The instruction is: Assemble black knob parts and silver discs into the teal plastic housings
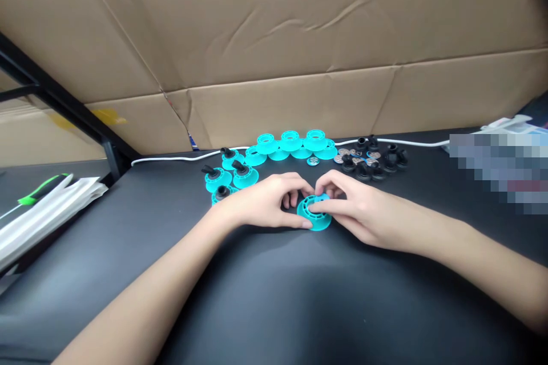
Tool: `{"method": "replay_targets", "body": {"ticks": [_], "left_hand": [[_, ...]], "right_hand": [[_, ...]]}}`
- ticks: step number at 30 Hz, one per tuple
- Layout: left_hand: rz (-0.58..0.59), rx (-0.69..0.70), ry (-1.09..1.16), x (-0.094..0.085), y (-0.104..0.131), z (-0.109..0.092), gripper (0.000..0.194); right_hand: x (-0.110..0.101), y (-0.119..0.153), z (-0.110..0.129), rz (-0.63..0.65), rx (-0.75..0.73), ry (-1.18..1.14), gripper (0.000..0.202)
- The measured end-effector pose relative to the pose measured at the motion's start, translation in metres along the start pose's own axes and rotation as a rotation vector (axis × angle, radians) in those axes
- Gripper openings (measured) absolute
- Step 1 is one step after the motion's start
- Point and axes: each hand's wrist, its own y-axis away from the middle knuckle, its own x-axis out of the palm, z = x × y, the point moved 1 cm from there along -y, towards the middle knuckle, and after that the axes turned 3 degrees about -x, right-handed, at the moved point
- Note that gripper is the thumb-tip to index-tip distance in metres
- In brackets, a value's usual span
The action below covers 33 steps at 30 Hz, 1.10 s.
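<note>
Both hands meet over one turquoise plastic wheel (315, 218) resting on the black table (274, 296). My left hand (268, 202) grips its left side, thumb under the rim. My right hand (355, 208) pinches its top with fingertips; whatever small part sits there is hidden. Behind lie a row of bare turquoise wheels (291, 145), several wheels fitted with black pegs (229, 174), a cluster of black pegs (377, 162) and several small metal discs (353, 155).
A cardboard wall (299, 57) rises right behind the table. A white cable (180, 158) runs along the back edge. White packets and a green-handled tool (43, 194) lie at the left. A blurred patch (500, 168) covers items at the right.
</note>
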Motion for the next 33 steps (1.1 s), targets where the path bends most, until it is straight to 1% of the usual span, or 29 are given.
{"method": "replay_targets", "body": {"ticks": [2,4,8,10,13,16,24,30,33], "left_hand": [[-0.005,0.007,0.000,0.000,0.000,0.000,0.049],[-0.007,0.007,0.003,0.000,0.000,0.000,0.047],[-0.001,-0.005,0.001,0.000,-0.001,-0.001,0.046],[0.000,-0.002,0.001,0.000,-0.001,-0.001,0.045],[0.002,-0.001,0.003,-0.001,-0.001,-0.001,0.044],[0.004,-0.007,0.005,-0.001,0.000,-0.002,0.043],[0.009,-0.014,-0.012,-0.001,-0.001,-0.003,0.049],[0.006,-0.023,-0.005,0.000,0.000,-0.003,0.051],[0.007,-0.025,-0.006,0.000,0.000,-0.003,0.050]], "right_hand": [[0.001,0.000,0.001,-0.002,0.014,0.002,0.033],[0.001,0.000,0.000,-0.039,-0.002,-0.028,0.029],[-0.002,-0.002,-0.006,-0.200,-0.044,-0.119,0.016],[-0.004,-0.003,-0.007,-0.236,-0.046,-0.160,0.016],[-0.003,-0.003,-0.008,-0.208,-0.075,-0.207,0.023],[0.000,-0.002,-0.007,-0.212,-0.084,-0.177,0.027],[0.001,-0.001,-0.011,-0.195,-0.108,-0.093,0.018],[-0.002,-0.001,-0.012,-0.073,-0.096,-0.089,0.020],[-0.003,-0.001,-0.009,-0.052,-0.084,-0.090,0.018]]}}
